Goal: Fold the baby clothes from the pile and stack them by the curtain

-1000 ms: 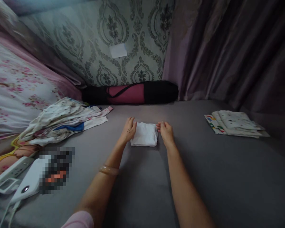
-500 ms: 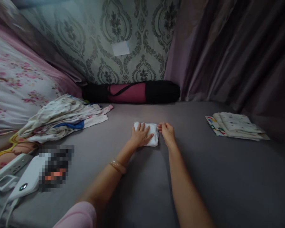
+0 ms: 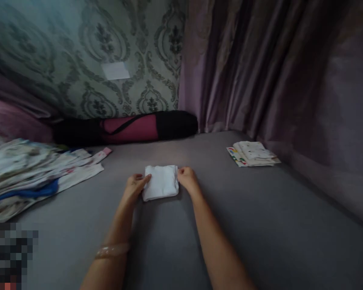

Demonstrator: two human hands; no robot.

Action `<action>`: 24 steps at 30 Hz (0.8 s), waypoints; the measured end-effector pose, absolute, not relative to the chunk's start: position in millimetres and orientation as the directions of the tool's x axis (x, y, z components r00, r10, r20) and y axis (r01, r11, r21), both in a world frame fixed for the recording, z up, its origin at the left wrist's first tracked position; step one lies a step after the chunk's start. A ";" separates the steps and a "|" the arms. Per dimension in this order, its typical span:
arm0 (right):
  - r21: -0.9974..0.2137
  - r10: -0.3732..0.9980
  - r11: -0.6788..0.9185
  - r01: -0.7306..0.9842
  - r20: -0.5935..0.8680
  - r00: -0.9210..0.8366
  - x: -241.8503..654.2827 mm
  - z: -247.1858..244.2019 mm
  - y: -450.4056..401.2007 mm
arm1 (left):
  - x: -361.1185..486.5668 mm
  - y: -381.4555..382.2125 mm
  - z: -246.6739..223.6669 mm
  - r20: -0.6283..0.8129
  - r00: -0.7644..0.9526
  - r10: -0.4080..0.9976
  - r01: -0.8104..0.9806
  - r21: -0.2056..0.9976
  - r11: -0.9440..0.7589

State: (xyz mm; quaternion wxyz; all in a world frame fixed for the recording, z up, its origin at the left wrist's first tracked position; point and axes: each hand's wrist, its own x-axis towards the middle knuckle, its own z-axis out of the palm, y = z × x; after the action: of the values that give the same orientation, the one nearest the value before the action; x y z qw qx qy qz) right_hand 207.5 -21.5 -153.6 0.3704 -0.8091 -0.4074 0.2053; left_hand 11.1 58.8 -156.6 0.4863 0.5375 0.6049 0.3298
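Note:
A folded white cloth lies in a neat, nearly square shape on the grey bed sheet. At its left edge is my left hand, the thumb resting on top of the cloth and the fingers curled beside and under that edge. My right hand pinches the upper part of the cloth's right edge between thumb and fingers. The fingertips of both hands are partly hidden. A bracelet circles my left forearm.
A loose heap of clothes spreads on the left. Folded clothes are stacked at the right, near the purple curtain. Along the patterned wall lies a long black and maroon bag. The lower left corner is blurred out.
My left hand has slid from lying flat on top of the cloth to its left edge. My right hand stays at the right edge. The view has turned rightward.

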 end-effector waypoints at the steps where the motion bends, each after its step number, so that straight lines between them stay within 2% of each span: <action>1: -0.753 0.813 -0.402 0.521 -0.031 0.582 204.8 -152.8 -22.3 | 11.9 58.1 -154.8 -0.244 0.046 0.969 0.350 0.912 0.213; 4: -0.703 0.831 -0.420 0.573 -0.045 0.554 198.9 -150.8 -24.6 | 18.2 53.7 -146.1 -0.324 0.070 0.944 0.329 0.901 0.285; 8: -0.625 0.863 -0.423 0.656 -0.058 0.502 196.1 -150.0 -27.7 | 30.3 42.2 -135.6 -0.456 0.333 0.825 0.133 0.889 0.438; 12: -0.645 0.871 -0.404 0.648 -0.057 0.487 197.6 -152.1 -28.1 | 40.1 32.3 -131.7 -0.396 0.390 0.831 0.010 0.904 0.426; 15: -0.735 0.879 -0.365 0.571 -0.070 0.471 201.5 -154.4 -27.1 | 43.1 28.3 -128.2 -0.352 0.399 0.847 -0.048 0.914 0.403; 17: -0.839 0.878 -0.324 0.436 -0.095 0.470 205.0 -154.9 -26.6 | 43.1 26.0 -123.0 -0.351 0.416 0.839 -0.110 0.896 0.430; 20: -0.974 0.887 -0.224 0.044 -0.184 0.424 210.4 -152.3 -27.3 | 43.0 22.4 -112.0 -0.354 0.433 0.829 -0.304 0.808 0.504; 22: -0.951 0.917 -0.168 -0.259 -0.248 0.314 212.6 -148.2 -29.6 | 44.6 20.6 -105.3 -0.321 0.452 0.832 -0.446 0.727 0.523; 24: -0.878 0.945 -0.132 -0.461 -0.252 0.209 211.8 -142.8 -33.9 | 48.2 19.2 -100.9 -0.269 0.442 0.856 -0.542 0.680 0.493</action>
State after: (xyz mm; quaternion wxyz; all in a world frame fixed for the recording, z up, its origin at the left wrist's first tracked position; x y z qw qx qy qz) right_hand 211.8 -33.9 -142.8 0.6094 -0.4829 -0.2505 0.5767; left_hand 48.2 19.2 -100.9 0.8089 0.2582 0.3039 0.4321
